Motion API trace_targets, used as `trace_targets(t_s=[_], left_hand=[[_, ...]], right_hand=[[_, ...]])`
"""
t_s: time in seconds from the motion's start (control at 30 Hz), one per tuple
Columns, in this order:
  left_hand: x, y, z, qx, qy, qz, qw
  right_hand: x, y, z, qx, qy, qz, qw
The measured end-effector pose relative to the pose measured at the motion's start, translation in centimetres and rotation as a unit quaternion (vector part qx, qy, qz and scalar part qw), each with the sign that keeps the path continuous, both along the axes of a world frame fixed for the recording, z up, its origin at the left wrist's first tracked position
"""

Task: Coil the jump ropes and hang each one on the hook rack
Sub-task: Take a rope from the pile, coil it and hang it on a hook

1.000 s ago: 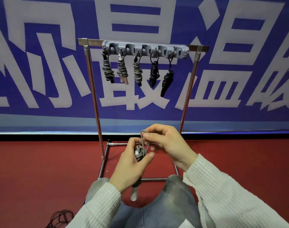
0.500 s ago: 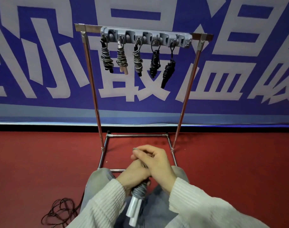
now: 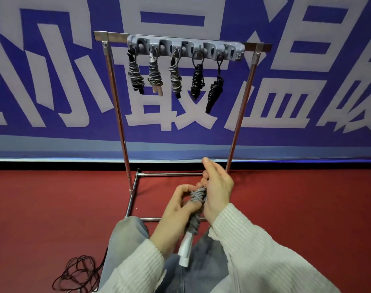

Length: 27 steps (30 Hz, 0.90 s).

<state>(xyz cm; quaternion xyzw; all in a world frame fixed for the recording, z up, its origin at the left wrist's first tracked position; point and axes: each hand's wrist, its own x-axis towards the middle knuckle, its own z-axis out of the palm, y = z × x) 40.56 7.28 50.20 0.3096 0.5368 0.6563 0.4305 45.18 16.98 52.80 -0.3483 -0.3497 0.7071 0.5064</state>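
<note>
Since 0.5 s ago our hands have risen. We grip the grey jump rope [image 3: 196, 205] low before the hook rack [image 3: 185, 48], left hand [image 3: 176, 212] and right hand [image 3: 217, 192] both curled around its coils. Cord seems light and springy; we'd pinch the wraps.

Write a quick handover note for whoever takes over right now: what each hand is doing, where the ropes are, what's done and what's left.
Left hand: grips the grey jump rope bundle around its middle.
Right hand: holds the bundle's top end, fingers curled round the cord.
The bundle's white handles point down over the lap.
Done: five coiled ropes hang on the hook rack, three grey at left, two black at right.
Left: finish this wrap and hang it, probably at the rack's right end. Then coil and hang the loose dark rope lying on the red floor at lower left.
</note>
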Motion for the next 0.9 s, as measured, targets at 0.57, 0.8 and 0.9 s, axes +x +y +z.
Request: trace_targets(t_s=[0.57, 0.8, 0.9], left_hand=[[0.5, -1.0, 1.6, -0.028, -0.099, 0.017, 0.995], [0.5, -0.4, 1.0, -0.055, -0.02, 0.044, 0.997], [0.4, -0.6, 1.2, -0.036, 0.01, 0.034, 0.999]], right_hand=[[1.3, -0.8, 0.5, 0.254, -0.084, 0.06, 0.962], [0.6, -1.0, 0.2, 0.179, -0.046, 0.057, 0.981], [0.0, -1.0, 0.0, 0.162, -0.036, 0.046, 0.985]])
